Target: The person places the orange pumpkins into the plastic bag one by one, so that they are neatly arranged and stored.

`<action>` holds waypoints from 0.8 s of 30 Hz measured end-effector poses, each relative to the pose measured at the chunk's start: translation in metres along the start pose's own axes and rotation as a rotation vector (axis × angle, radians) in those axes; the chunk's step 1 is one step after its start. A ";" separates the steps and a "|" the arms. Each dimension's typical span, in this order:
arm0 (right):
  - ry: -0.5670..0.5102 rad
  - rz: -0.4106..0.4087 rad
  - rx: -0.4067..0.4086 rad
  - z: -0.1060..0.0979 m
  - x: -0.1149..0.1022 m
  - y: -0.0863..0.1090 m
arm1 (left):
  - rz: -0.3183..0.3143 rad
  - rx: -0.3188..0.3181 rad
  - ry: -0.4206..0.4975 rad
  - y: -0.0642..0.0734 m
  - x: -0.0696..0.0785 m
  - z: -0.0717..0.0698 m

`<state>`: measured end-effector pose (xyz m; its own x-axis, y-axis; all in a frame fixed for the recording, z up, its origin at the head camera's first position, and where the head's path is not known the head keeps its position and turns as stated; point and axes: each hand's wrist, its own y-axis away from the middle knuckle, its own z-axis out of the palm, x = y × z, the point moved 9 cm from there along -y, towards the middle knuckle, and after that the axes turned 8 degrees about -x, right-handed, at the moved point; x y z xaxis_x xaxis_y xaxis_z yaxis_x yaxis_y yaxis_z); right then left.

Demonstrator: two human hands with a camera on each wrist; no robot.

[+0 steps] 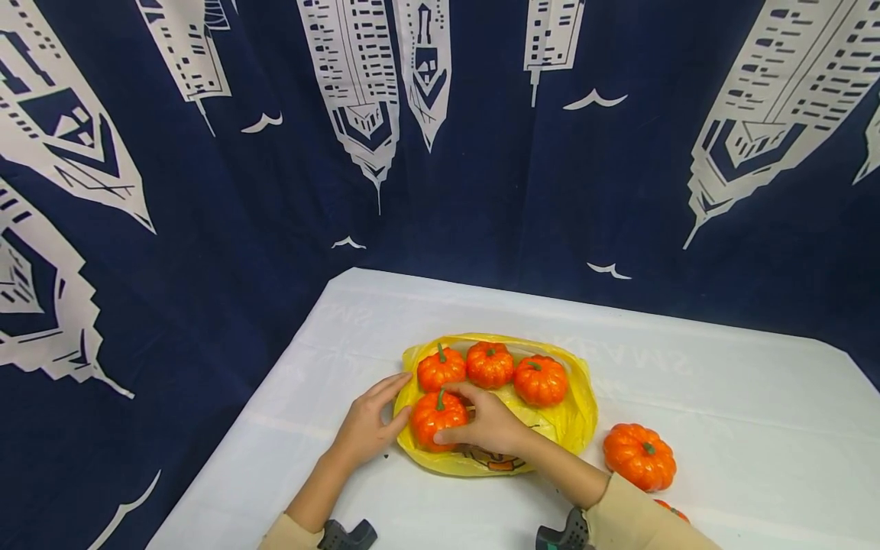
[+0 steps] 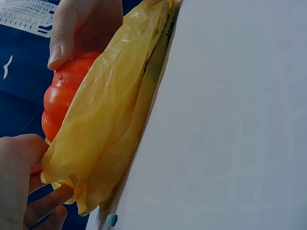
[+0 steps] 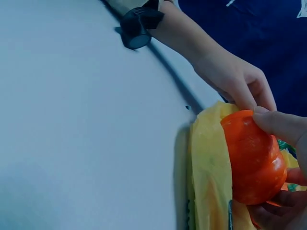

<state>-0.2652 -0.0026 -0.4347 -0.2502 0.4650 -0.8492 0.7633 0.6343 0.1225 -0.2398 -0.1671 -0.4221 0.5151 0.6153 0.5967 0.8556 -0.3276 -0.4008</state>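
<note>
The held pumpkin (image 1: 431,422) is stem up inside the near left part of the yellow bag (image 1: 583,425); whether its base bears on the bottom is hidden. The right hand (image 1: 490,422) clamps it between thumb and fingers, while the left hand (image 1: 366,428) has the left rim pinched. This looks like a setting-down: best to draw the rim outward, seat the pumpkin upright, then part the fingers fully before lifting, so the thin plastic (it creases readily) does not drag along. Three other pumpkins (image 1: 490,364) line the bag's far side, leaving a gap at near right, under the right forearm. The counter (image 1: 749,412) offers bare room right of the bag, but a loose pumpkin (image 1: 640,457) lies near the right sleeve (image 1: 635,516), so a retreating arm should rise first. The counter's left edge runs beyond the left hand.
</note>
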 end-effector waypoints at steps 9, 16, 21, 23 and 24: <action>-0.017 0.008 -0.005 0.010 0.001 -0.001 | -0.004 -0.003 -0.005 0.000 0.000 0.001; -0.023 0.005 0.010 0.014 -0.001 -0.001 | -0.019 -0.005 -0.004 0.001 0.001 0.000; -0.018 0.015 0.016 0.015 0.002 -0.002 | -0.017 -0.009 -0.004 0.000 0.001 0.000; -0.018 0.016 0.019 0.016 0.003 -0.002 | -0.014 -0.008 -0.004 0.000 0.001 0.000; -0.020 0.014 0.021 0.016 0.003 -0.003 | -0.014 -0.008 -0.004 0.000 0.001 0.000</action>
<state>-0.2588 -0.0126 -0.4459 -0.2274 0.4611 -0.8577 0.7790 0.6147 0.1239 -0.2393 -0.1666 -0.4215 0.5028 0.6227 0.5996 0.8632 -0.3244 -0.3869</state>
